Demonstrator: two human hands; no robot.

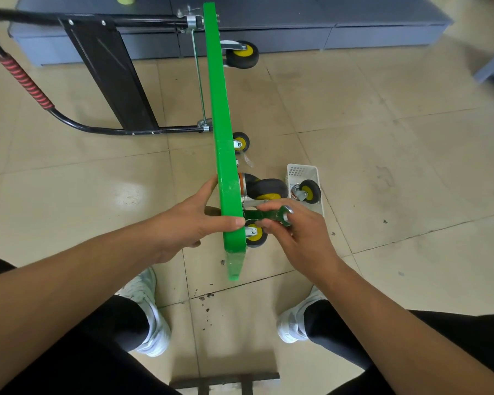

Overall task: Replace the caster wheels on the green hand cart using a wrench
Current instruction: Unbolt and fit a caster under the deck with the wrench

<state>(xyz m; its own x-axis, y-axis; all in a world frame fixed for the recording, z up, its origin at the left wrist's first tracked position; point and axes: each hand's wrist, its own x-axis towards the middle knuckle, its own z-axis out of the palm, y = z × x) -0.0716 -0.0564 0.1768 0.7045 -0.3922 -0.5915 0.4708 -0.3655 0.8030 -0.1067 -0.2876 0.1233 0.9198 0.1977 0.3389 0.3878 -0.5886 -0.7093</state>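
The green hand cart [221, 109] stands on its side edge on the tiled floor, wheels facing right. My left hand [194, 218] grips the near end of the green deck, thumb over its top edge. My right hand [300, 235] holds a green-and-silver wrench [271, 216] set against the base of a large black caster [265, 189] with a yellow hub. Smaller casters sit below my fingers [255, 236], mid-deck [241, 142] and at the far end [242, 55]. The wrench jaw is hidden behind the deck.
A white plastic basket [304, 172] to the right holds a loose caster [307, 191]. The cart's black folding handle [26, 86] with red grip lies to the left. Grey low cabinets [354, 29] line the far wall. My white shoes [149, 309] flank a dark metal piece [226, 383].
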